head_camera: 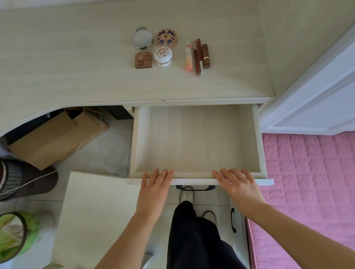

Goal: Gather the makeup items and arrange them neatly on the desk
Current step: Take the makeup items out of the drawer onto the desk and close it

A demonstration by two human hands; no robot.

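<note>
The front edge of the pulled-out drawer (pixel 198 180) is touched by the left hand (pixel 155 191) and right hand (pixel 238 185), fingers flat, nothing grasped. Makeup items (pixel 171 48) are laid in neat groups on the desk (pixel 62 68).

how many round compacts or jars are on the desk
3, all in the left cluster on the desk: a silver round compact at back left, a patterned round compact beside it, and a white floral jar in front of that one. None seem hidden.

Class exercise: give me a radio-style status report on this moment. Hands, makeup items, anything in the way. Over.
Left hand and right hand open, fingers flat on drawer front edge. Makeup items lined up on desk. Drawer pulled out, nothing visible inside. Over.
</note>
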